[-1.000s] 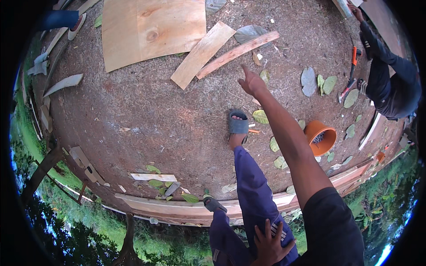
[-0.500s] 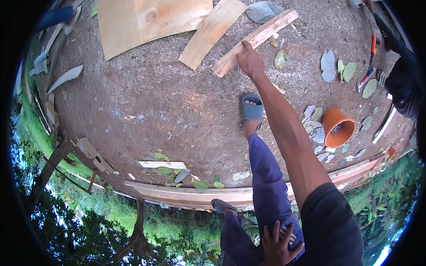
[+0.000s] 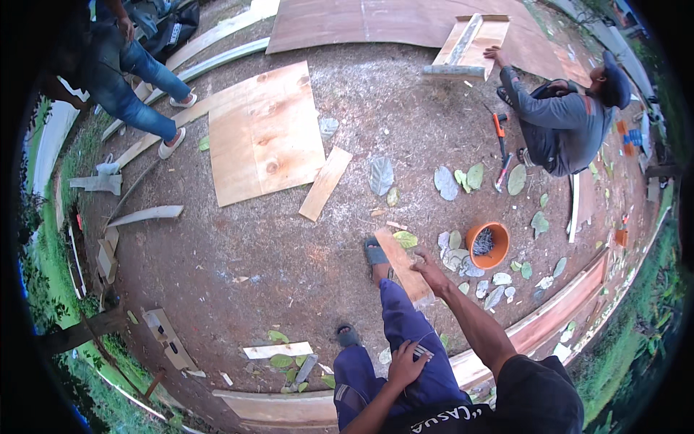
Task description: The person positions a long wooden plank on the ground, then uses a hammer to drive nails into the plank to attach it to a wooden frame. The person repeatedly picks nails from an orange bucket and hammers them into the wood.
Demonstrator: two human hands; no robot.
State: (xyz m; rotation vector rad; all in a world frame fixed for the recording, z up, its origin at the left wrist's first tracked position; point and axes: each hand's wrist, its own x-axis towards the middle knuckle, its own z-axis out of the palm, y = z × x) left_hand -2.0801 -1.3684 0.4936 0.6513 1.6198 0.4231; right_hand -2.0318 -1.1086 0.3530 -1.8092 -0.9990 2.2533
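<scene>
1. Plank [image 3: 399, 262]: short, flat, pale brown; set aslant, its far end overlapping the grey sandal [image 3: 371, 254] in the view and its near end beside the purple trouser leg [image 3: 403, 315]. Whether the far end touches the ground cannot be told.

2. Right hand [image 3: 431, 273]: curled about the right-hand edge of the plank and gripping it, the thumb and fingers nearly closed; some fingertips are hidden.

3. Left hand [image 3: 406, 363]: laid palm down upon the thigh of the same trouser leg, fingers loosely extended, holding nothing.

4. Bucket [image 3: 473, 235]: orange, to the right of the right hand, its mouth showing a heap of grey nails [image 3: 483, 241]; dry leaves [image 3: 455, 259] lie near its left side.

5. Plywood sheet [image 3: 264, 130]: broad, knotted, flat on the ground ahead; a narrow board [image 3: 325, 184] lies obliquely at its near right corner.

6. Hammer [image 3: 499, 129]: orange-gripped, on the ground beyond the bucket, near the co-worker.

7. Co-worker [image 3: 564, 123]: crouching at the right, one hand extended to a wooden assembly [image 3: 484, 45].

8. Second person [image 3: 137, 87]: upright at the upper left, in blue jeans, beside the plywood sheet.
</scene>
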